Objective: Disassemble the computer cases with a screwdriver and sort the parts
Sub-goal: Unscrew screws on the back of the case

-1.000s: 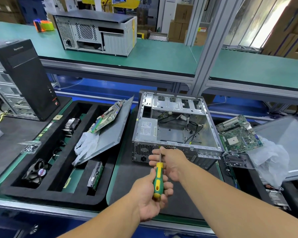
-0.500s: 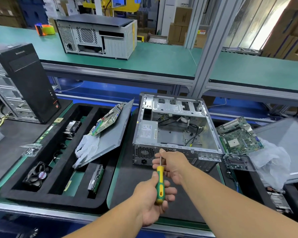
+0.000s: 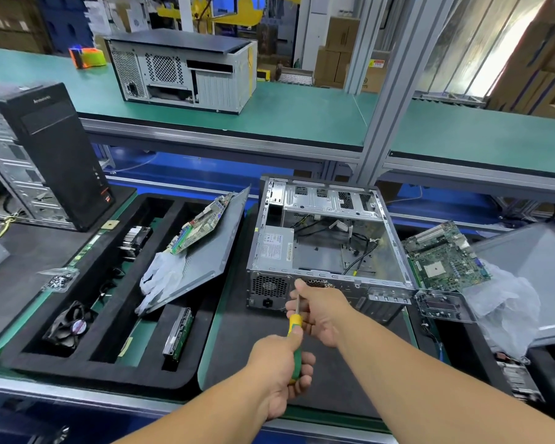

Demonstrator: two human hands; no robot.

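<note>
An open grey computer case (image 3: 324,241) lies on its side on the black mat, its power supply (image 3: 274,246) and loose cables still inside. My left hand (image 3: 281,368) grips the green-and-yellow handle of a screwdriver (image 3: 295,326). My right hand (image 3: 319,310) pinches the metal shaft near the tip, just in front of the case's rear panel by the fan grille (image 3: 268,286). The tip itself is hidden behind my right fingers.
A black foam tray (image 3: 87,318) on the left holds a fan (image 3: 69,325), a drive (image 3: 178,334), a side panel (image 3: 205,254) with a circuit board and white gloves. A motherboard (image 3: 444,259) and plastic bag lie right of the case. A black tower (image 3: 50,152) stands far left.
Both hands with the screwdriver have shifted slightly right and closer to the case's rear panel. The grips have not changed.
</note>
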